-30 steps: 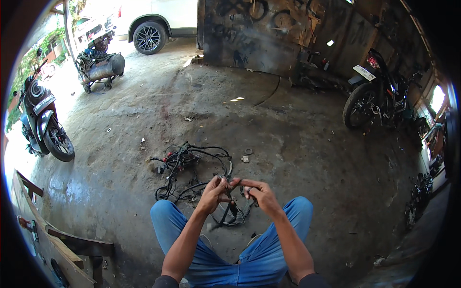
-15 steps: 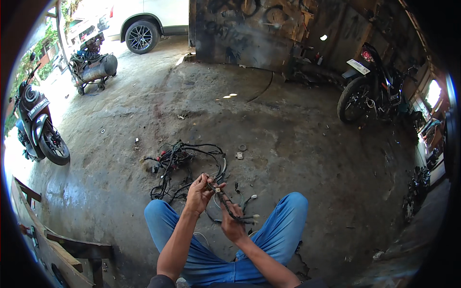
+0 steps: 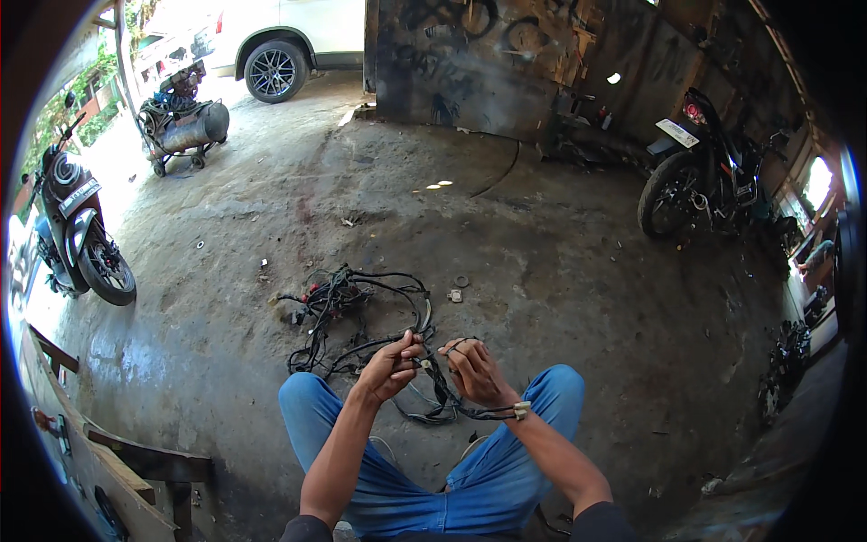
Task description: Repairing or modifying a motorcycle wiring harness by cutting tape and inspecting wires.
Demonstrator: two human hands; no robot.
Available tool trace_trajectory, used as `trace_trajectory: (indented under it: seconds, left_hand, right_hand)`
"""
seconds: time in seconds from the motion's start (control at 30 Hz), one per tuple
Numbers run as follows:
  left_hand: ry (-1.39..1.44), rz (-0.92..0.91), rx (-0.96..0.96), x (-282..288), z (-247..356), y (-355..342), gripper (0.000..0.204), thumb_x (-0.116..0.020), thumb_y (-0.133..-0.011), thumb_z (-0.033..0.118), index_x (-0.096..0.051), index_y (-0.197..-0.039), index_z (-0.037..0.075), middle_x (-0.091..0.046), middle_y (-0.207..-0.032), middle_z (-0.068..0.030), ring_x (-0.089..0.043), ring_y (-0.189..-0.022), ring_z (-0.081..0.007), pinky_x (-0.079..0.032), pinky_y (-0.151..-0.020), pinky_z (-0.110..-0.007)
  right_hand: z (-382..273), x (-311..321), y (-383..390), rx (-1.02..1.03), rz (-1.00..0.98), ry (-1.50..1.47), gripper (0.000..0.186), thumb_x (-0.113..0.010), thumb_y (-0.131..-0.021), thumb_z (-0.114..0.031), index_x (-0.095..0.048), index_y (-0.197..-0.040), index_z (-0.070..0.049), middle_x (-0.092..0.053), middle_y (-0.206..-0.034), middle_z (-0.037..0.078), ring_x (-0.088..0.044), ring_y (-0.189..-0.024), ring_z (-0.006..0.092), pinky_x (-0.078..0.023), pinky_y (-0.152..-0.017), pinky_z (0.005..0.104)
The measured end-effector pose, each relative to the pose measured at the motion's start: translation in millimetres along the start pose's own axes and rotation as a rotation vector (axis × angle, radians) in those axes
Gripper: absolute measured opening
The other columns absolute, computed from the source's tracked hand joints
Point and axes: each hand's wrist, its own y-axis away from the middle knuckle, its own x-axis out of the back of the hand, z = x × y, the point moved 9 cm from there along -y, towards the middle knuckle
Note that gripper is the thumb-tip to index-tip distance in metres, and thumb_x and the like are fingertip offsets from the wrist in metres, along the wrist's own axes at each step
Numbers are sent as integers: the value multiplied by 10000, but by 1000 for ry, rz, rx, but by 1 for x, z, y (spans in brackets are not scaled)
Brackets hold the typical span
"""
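While both knees spread, left hand (image 3: 390, 366) and right hand (image 3: 476, 370) pinching tangled black wire harness (image 3: 361, 312) (small connector, seemingly), rough concrete floor (image 3: 560, 271).

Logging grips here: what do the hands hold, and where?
Both hands, left and right, hold the black wiring harness by its near strands, above the knees.

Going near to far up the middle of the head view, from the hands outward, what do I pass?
Left hand and right hand gripping the tangled black wire harness → small metal ring and square part on the floor → dark graffiti-marked metal wall.
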Motion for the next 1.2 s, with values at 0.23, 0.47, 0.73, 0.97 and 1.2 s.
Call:
trace_trajectory:
  seconds: [0.23, 0.47, 0.73, 0.97, 1.2]
  left_hand:
    - [-91, 36, -111, -9, -7, 5, 395, -616, -1028, 350, -535, -1299, 73, -573, -1298, -148, -548, -1288, -313, -474, -1110, -507]
    - [-307, 119, -186, -6, 6, 3, 267, -613, -1023, 148, -488, -1252, 88, -600, -1303, -155, -635, -1190, -327, -460, -1142, -529]
    - [-168, 98, -264, -4, -6, -6, 190, -530, -1067, 204, -465, -1213, 100, -631, -1187, -122, -679, -1026, -265, -517, -1022, -474]
    - [-378, -93, -76, -19, -17, -4, 355, -543, -1069, 271, -369, -1333, 109, -597, -1099, -77, -686, -858, -226, -613, -711, -412]
    - [-591, 396, -379, 26, 2, -5, 305, -616, -1042, 229, -458, -1257, 80, -615, -1104, -77, -670, -951, -176, -609, -757, -350]
  right_hand:
    - [29, -11, -16, -31, 83, -95, 444, -731, -847, -63, -542, -1247, -24, -568, -1144, 151, -601, -1024, 349, -500, -882, 447]
    - [51, -8, -32, -161, 10, -227, 325, -786, -766, -21, -690, -1076, -31, -619, -994, 89, -646, -934, 283, -556, -793, 381]
    - [91, -42, -12, -691, -63, -948, 230, -775, -790, -8, -738, -1016, 13, -672, -935, 50, -651, -848, 122, -513, -754, 283]
    - [81, -30, -22, -690, -284, -842, 235, -779, -844, -105, -739, -1026, 38, -691, -944, 61, -659, -865, 142, -506, -767, 297]
    - [17, -11, -29, -684, -215, -245, 275, -777, -811, -99, -704, -1056, 4, -661, -1020, 139, -690, -948, 334, -551, -807, 395]
